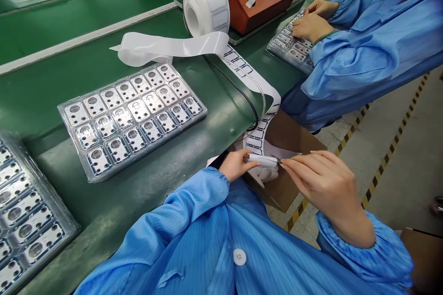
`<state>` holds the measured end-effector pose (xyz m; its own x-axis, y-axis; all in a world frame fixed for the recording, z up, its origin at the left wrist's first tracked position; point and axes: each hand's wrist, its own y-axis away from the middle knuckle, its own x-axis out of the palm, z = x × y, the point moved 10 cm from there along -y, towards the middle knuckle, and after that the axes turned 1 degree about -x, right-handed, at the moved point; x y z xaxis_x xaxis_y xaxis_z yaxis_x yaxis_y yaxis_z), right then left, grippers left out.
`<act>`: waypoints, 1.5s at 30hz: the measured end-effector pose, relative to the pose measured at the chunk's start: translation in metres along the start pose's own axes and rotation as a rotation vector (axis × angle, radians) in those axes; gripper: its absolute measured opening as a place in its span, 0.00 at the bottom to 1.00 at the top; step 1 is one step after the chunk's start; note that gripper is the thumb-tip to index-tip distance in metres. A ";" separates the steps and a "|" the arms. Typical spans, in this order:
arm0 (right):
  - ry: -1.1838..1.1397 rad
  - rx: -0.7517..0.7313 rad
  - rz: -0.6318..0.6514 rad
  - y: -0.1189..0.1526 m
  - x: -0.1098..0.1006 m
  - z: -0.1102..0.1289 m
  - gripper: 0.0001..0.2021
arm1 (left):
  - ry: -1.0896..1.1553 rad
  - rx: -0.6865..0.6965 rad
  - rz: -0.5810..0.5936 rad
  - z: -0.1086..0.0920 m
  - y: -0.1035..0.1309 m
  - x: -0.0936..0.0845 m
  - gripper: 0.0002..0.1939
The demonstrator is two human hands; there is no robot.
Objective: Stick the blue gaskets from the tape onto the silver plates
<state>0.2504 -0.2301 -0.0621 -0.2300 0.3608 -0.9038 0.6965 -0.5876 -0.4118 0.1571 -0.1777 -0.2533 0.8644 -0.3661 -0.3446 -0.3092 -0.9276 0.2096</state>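
A long white label strip (254, 78) with dark outlined shapes runs from behind the cable down to my hands, over a cardboard box. My left hand (237, 164) pinches the strip where it bends over, above the box. My right hand (325, 182) is closed at the fingertips around a thin dark pointed tool (278, 161), whose tip meets the strip's folded end. To the left, a clear tray (204, 113) on the green table holds several metal plates with round holes and blue edges.
A label roll (207, 7) stands by an orange machine (256, 2). A cable (242, 94) crosses near the strip. Another tray (69, 228) lies at lower left. The cardboard box (289, 147) sits below my hands. At right, a co-worker's hands (313, 23) touch a tray.
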 end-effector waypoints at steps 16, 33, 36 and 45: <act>-0.247 0.006 -0.380 -0.029 -0.002 0.010 0.34 | -0.899 0.139 0.047 -0.112 0.154 -0.104 0.23; -0.437 0.109 -0.603 -0.047 0.014 0.021 0.11 | -0.988 -0.405 -0.470 0.010 0.115 -0.345 0.33; -0.489 0.137 -0.580 -0.051 0.022 0.023 0.10 | -0.982 -0.384 -0.500 0.010 0.114 -0.346 0.32; -0.615 0.207 -0.519 -0.053 0.040 0.026 0.07 | -0.862 -0.289 -0.668 -0.002 0.109 -0.353 0.27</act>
<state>0.1868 -0.2030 -0.0794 -0.8597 0.1978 -0.4709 0.2746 -0.5984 -0.7526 -0.1808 -0.1494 -0.1068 0.2253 0.1639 -0.9604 0.3126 -0.9458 -0.0881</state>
